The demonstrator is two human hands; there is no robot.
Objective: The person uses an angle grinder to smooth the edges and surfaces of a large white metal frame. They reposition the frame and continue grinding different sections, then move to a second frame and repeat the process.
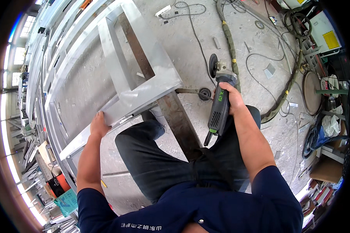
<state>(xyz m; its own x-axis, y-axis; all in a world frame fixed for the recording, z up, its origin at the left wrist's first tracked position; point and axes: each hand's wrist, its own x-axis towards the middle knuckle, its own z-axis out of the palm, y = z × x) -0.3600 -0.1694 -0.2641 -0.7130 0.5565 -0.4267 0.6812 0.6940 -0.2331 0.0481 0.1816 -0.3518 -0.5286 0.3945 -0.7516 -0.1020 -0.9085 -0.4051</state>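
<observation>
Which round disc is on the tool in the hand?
The dark disc at the head of the angle grinder held by the right hand. The other disc lies below it, by the frame.

Grinder [220, 99] right of frame [144, 83]; rusty beam [181, 124] seemingly beneath.

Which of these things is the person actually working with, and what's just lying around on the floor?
In use:
right hand gripping the angle grinder
left hand on the metal frame

Lying about:
hose
cables
metal scraps
round disc

Black angle grinder [220, 99], upright beside silver metal frame [144, 83]
</observation>
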